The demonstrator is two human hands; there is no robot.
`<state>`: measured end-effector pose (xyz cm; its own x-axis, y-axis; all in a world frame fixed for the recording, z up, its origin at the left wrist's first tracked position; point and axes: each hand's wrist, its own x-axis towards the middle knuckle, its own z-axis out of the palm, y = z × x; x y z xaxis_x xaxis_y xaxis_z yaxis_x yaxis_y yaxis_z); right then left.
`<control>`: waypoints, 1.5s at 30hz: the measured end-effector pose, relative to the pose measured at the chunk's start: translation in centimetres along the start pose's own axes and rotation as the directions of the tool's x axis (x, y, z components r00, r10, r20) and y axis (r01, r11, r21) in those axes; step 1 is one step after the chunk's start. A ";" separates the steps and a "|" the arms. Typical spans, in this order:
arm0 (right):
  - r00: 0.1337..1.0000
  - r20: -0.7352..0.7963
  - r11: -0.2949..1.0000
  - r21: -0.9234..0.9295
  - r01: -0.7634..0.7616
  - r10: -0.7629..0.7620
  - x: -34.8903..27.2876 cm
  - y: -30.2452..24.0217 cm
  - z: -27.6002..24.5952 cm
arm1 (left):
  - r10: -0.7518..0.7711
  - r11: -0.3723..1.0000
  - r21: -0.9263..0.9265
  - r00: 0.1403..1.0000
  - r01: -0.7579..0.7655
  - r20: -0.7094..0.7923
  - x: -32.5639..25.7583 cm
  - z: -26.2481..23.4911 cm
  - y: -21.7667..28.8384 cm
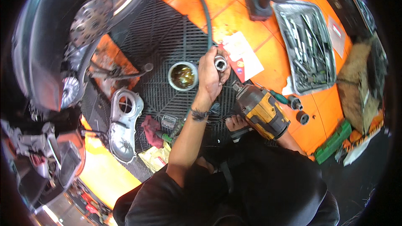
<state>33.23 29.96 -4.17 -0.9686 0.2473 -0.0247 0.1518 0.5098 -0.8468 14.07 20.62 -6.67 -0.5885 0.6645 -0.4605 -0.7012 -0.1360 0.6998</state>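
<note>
A: Head view. Where's the socket?

B: Silver socket [220,63] in the left hand [210,71], held above the black slatted mat [165,42], right of a cup [170,76] of amber liquid. Open end faces up.

A: Handling?

B: Judgement: hard, rigid, small but dense. Likely slick if oily. Best held round the outer wall, mouth left clear.

A: And the impact wrench [264,111]?

B: Yellow and black, low in front of the body, nose toward the left hand. Probably heavy and front-weighted; hard housing, not fragile. Take it by the handle, wrist firm.

A: Left fingers?

B: Curled in, clamped round the socket's side, no open gap showing.

A: Right hand [236,123]?

B: Beneath the wrench. Visible fingers bent, seemingly closed round the handle; the housing hides most of the contact, so trigger finger: cannot tell.

A: Nearby?

B: Two loose sockets [295,102] right of the wrench; metal tray [295,3] of hand tools beyond.
</note>
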 end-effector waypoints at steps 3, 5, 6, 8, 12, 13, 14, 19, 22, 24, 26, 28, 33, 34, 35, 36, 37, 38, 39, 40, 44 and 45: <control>0.997 0.070 0.996 0.092 0.004 -0.010 2.2 -1.7 0.5 | 0.275 0.938 0.255 0.953 -0.236 -0.128 -2.5 -0.3 1.7; 0.992 0.124 0.988 0.153 0.002 -0.021 3.7 -2.8 0.9 | 0.393 0.889 0.314 0.907 -0.333 -0.149 -4.0 -0.2 2.6; 0.991 0.126 0.990 0.134 0.030 -0.047 4.1 -3.2 1.2 | 0.450 0.879 0.241 0.883 -0.411 -0.136 -4.1 -0.7 2.6; 0.986 0.125 0.992 0.073 0.105 -0.113 4.5 -3.6 1.6 | 0.589 0.781 0.337 0.800 -0.525 -0.117 -5.4 -1.2 3.3; 0.978 0.145 0.989 0.024 0.148 -0.150 5.4 -4.6 2.6 | 0.740 0.661 0.246 0.671 -0.709 -0.051 -6.4 -2.3 2.2; 0.964 0.144 0.974 0.009 0.226 -0.225 5.7 -5.1 2.7 | 0.752 0.643 0.266 0.658 -0.718 -0.043 -6.9 -2.6 2.3; 0.944 0.140 0.953 -0.008 0.303 -0.299 6.1 -5.6 2.8 | 0.763 0.626 0.287 0.645 -0.725 -0.035 -7.2 -3.0 2.5; 0.977 0.169 0.989 0.089 0.118 -0.132 6.9 -5.7 3.5 | 0.665 0.705 0.211 0.735 -0.677 0.132 -7.8 -4.5 6.3; 0.991 0.038 0.940 0.323 0.111 -0.130 8.1 -4.7 4.6 | 0.550 0.834 0.078 0.812 -0.546 -0.195 -6.9 -7.0 9.9; 0.912 0.021 0.902 -0.142 0.409 -0.410 12.5 -6.9 3.9 | 0.428 0.854 -0.179 0.855 -0.489 -0.293 -6.4 -10.1 14.4; 0.921 -0.005 0.917 -0.094 0.387 -0.389 16.4 -8.7 4.6 | 0.389 0.813 -0.334 0.872 -0.476 -0.296 -5.3 -13.1 18.6; 0.931 -0.046 0.932 -0.003 0.362 -0.362 19.7 -10.1 5.4 | 0.372 0.807 -0.387 0.894 -0.445 -0.251 -4.4 -12.6 22.2; 0.911 -0.112 0.917 -0.089 0.389 -0.398 25.0 -13.1 7.4 | 0.416 0.826 -0.429 0.909 -0.366 0.027 0.0 -13.7 25.4; 0.911 -0.118 0.917 -0.102 0.386 -0.396 25.8 -12.7 7.8 | 0.444 0.831 -0.364 0.896 -0.421 -0.023 0.7 -12.9 25.4; 0.910 -0.124 0.917 -0.115 0.382 -0.394 26.5 -12.3 8.1 | 0.494 0.835 -0.251 0.868 -0.490 -0.052 1.0 -12.4 25.1; 0.910 -0.131 0.917 -0.128 0.377 -0.393 27.0 -11.9 8.3 | 0.480 0.832 -0.281 0.875 -0.478 -0.069 1.1 -12.1 25.0; 0.916 -0.134 0.922 -0.146 0.360 -0.379 27.1 -12.0 8.5 | 0.461 0.829 -0.310 0.882 -0.466 -0.091 1.0 -12.1 24.8; 0.911 -0.142 0.917 -0.161 0.364 -0.387 27.3 -11.8 8.7 | 0.442 0.825 -0.338 0.890 -0.452 -0.111 1.1 -12.0 24.7; 0.907 -0.151 0.913 -0.178 0.367 -0.393 27.6 -11.6 8.9 | 0.435 0.834 -0.344 0.898 -0.431 -0.070 1.1 -12.1 24.9; 0.903 -0.153 0.908 -0.194 0.371 -0.402 27.7 -11.5 9.0 | 0.429 0.840 -0.352 0.903 -0.412 -0.032 0.9 -12.5 25.0; 0.877 -0.171 0.877 -0.268 0.398 -0.450 27.4 -12.2 8.4 | 0.401 0.851 -0.408 0.911 -0.331 0.099 1.5 -13.5 25.1; 0.882 -0.178 0.888 -0.239 0.392 -0.437 27.1 -12.8 8.2 | 0.466 0.826 -0.409 0.877 -0.387 0.113 1.8 -13.5 24.7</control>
<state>3.43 23.34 1.63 -0.8854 0.1415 0.4428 -0.1979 0.7471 -0.6346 -9.73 8.47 2.40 -0.7980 0.6025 -0.0162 -0.5167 -0.6700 0.5330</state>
